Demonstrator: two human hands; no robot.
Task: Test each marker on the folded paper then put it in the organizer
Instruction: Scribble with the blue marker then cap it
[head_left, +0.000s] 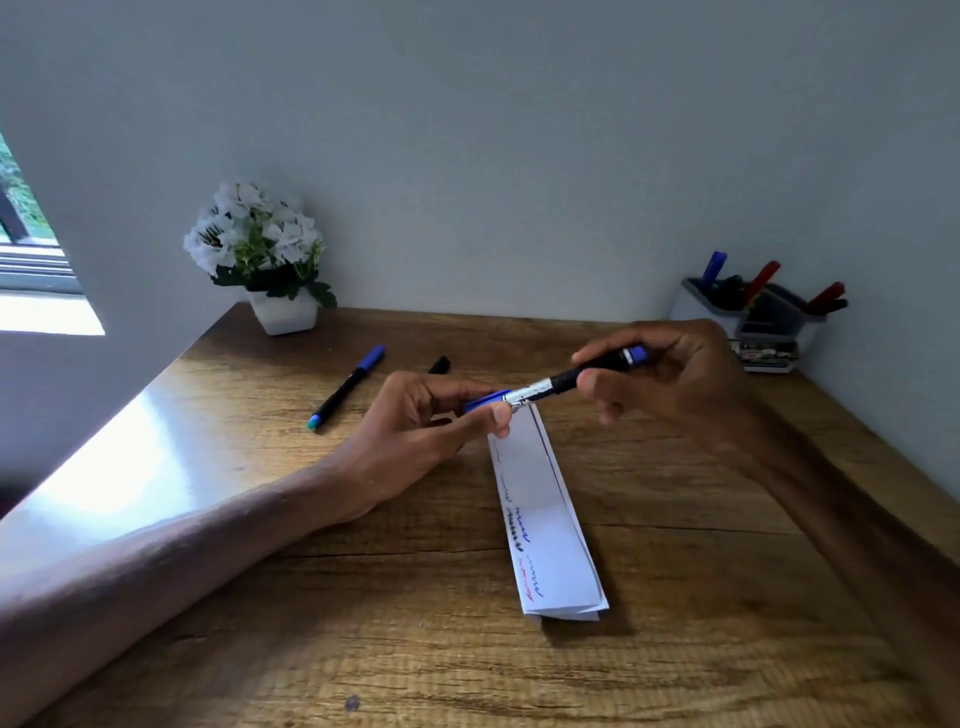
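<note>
Mid-frame, my left grip (426, 421) pinches the blue cap (488, 399), right grip (675, 374) holds the marker (545, 388); I'd keep both in line.

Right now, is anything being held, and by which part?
A marker: the left hand pinches its blue cap, the right hand holds the dark barrel's far end.

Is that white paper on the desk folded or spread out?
Folded: the paper is a narrow strip, with several stacked layers showing at its near end.
</note>
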